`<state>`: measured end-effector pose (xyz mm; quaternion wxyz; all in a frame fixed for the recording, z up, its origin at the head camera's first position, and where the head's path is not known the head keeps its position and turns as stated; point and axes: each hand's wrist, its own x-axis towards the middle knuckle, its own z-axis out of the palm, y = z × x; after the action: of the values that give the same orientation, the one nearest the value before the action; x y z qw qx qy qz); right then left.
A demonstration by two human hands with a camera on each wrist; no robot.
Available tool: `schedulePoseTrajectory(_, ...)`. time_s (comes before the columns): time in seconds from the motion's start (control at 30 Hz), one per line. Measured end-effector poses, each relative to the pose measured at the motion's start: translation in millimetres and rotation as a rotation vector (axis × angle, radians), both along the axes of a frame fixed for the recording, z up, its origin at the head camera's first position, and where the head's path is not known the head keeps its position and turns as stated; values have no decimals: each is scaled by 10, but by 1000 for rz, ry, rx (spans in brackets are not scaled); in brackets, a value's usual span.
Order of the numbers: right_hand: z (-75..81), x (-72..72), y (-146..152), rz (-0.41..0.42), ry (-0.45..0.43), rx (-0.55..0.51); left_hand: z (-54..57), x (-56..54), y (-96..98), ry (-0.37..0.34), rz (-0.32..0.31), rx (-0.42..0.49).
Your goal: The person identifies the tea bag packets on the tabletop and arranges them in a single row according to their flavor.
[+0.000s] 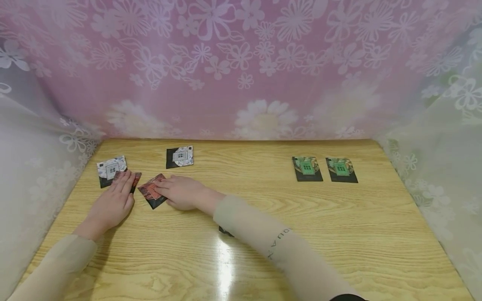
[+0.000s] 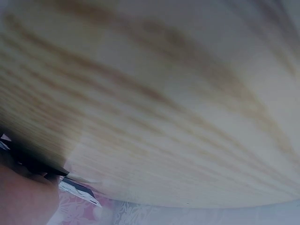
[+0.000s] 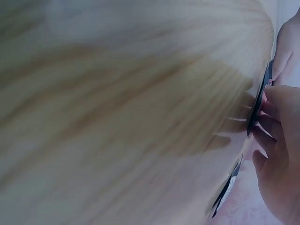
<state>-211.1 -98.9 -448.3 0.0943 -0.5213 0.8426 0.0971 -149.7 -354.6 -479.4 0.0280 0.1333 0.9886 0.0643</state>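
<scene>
My left hand (image 1: pixel 111 204) lies with straight fingers across a red-and-black flat packet (image 1: pixel 137 178), covering most of it. That packet overlaps the lower right of a white-and-black packet (image 1: pixel 109 166). To its right, my right hand (image 1: pixel 184 192) touches a second red-and-black packet (image 1: pixel 148 193), which lies tilted on the table. In the right wrist view, the fingers of the right hand (image 3: pixel 281 140) rest on the dark-edged packet (image 3: pixel 259 96). The left wrist view catches only part of the left hand (image 2: pixel 26 199) beside dark packet edges.
Another white-and-black packet (image 1: pixel 180 156) lies behind the right hand. Two green-and-black packets (image 1: pixel 307 169) sit side by side at the back right. A small dark corner (image 1: pixel 225 231) shows beneath the right sleeve. Floral curtains (image 1: pixel 241 75) enclose the wooden table (image 1: pixel 376 251) at back and sides.
</scene>
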Motion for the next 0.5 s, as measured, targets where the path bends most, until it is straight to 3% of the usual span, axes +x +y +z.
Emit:
schedulePoseTrajectory(0.13, 40, 7, 160, 5, 10, -10, 5, 5, 15, 6, -6, 7)
schedulePoseTrajectory(0.5, -61, -69, 632, -4, 24, -49, -1, 14, 9, -10, -4, 19)
